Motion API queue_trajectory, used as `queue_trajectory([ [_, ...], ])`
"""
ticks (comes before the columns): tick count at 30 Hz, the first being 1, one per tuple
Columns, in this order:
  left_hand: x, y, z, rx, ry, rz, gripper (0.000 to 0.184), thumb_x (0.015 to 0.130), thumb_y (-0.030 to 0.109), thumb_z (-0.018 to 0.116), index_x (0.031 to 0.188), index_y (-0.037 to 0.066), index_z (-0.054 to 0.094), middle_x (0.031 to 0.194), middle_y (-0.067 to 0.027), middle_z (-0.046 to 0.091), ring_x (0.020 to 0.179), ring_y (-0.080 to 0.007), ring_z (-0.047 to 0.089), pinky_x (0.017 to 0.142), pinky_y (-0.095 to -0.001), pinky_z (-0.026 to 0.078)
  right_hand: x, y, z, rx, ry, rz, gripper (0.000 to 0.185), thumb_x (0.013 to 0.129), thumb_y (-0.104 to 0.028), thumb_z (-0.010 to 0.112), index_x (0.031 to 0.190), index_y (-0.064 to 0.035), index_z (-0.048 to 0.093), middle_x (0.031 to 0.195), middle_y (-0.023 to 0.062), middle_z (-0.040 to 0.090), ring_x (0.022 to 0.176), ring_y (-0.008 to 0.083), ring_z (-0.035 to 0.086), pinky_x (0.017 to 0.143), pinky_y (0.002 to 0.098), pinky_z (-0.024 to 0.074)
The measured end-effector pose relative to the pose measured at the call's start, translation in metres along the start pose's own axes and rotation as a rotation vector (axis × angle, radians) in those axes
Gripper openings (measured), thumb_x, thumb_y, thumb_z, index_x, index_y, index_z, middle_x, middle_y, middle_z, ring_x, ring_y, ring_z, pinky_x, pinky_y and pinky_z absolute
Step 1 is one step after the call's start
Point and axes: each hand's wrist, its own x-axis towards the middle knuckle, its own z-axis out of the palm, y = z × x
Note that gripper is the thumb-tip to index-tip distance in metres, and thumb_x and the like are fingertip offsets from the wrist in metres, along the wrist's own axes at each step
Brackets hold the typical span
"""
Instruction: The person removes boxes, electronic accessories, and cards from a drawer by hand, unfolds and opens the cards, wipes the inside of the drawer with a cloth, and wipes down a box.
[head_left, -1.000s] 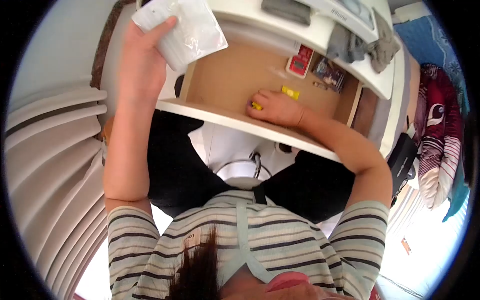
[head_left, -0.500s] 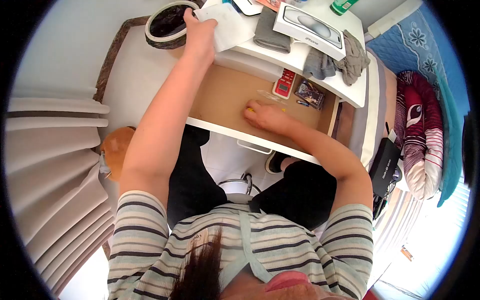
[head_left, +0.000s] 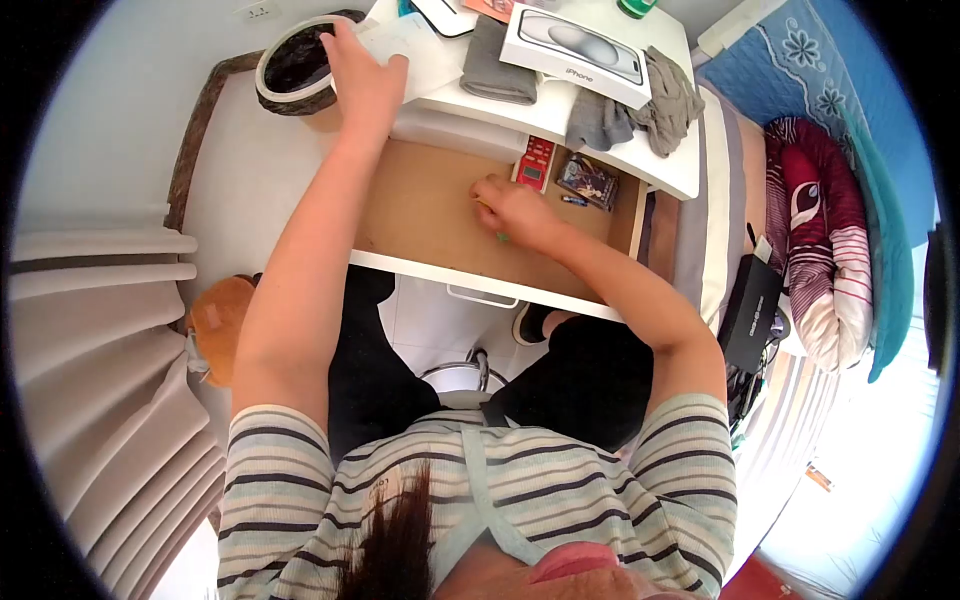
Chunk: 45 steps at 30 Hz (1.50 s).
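My left hand (head_left: 366, 82) is closed on a white sheet of paper (head_left: 425, 62), beside the rim of a black-lined bin (head_left: 268, 92). My right hand (head_left: 520, 215) reaches into the open drawer (head_left: 420, 215) with its fingers pinched on a small yellowish piece (head_left: 484, 203), too small to name. Just below that hand shows a small green bit (head_left: 502, 237). Farther back in the drawer lie a red and white device with buttons (head_left: 534, 165), a dark picture-covered packet (head_left: 588, 182) and a small blue item (head_left: 574, 200).
On the white desk above the drawer are an iPhone box (head_left: 575, 55), a folded grey cloth (head_left: 500, 62), crumpled grey cloths (head_left: 665, 100) and a green bottle (head_left: 636, 6). A bed with a dark red patterned cushion (head_left: 800, 200) stands at right, a black box (head_left: 752, 310) beside it.
The view has shifted, so the scene sits farther left. My right hand has moved slightly away from the drawer's front, covering the clear plastic strip seen before. My left hand stays at the paper.
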Motion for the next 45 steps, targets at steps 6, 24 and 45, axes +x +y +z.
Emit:
queue_trajectory([
  [6,-0.001,-0.015,0.007,0.252,-0.003,0.136,0.071,0.072,0.023,0.06,0.13,-0.008,0.034,0.137,-0.035,0.023,0.13,-0.0456,0.02,0.107,-0.0448,0.02,0.016,-0.046,-0.1,0.257,0.24,0.116,0.02,0.079,-0.007,0.058,0.099,-0.0073,0.054,0.087,0.011,0.06,0.072,0.0246,0.06,0.061,0.0328,0.0489],
  [24,-0.009,0.003,-0.004,0.346,0.183,0.464,0.064,0.074,0.006,0.061,0.13,-0.005,0.032,0.128,-0.0255,0.039,0.122,-0.0387,0.037,0.103,-0.0451,0.029,0.094,0.065,-0.188,-0.191,0.418,0.175,0.022,0.085,-0.023,0.054,0.084,-0.0021,0.059,0.084,0.0185,0.06,0.082,0.0334,0.057,0.073,0.0398,0.0439],
  [45,-0.107,0.034,-0.059,0.37,-1.154,0.54,0.02,0.084,0.021,0.054,0.101,0.01,0.058,0.085,-0.0111,0.062,0.08,-0.0288,0.059,0.07,-0.0378,0.047,-0.052,-0.008,-0.044,-0.141,-0.14,-0.06,0.031,0.075,-0.006,0.059,0.106,-0.0077,0.053,0.108,0.0105,0.054,0.098,0.0312,0.055,0.081,0.0381,0.0468],
])
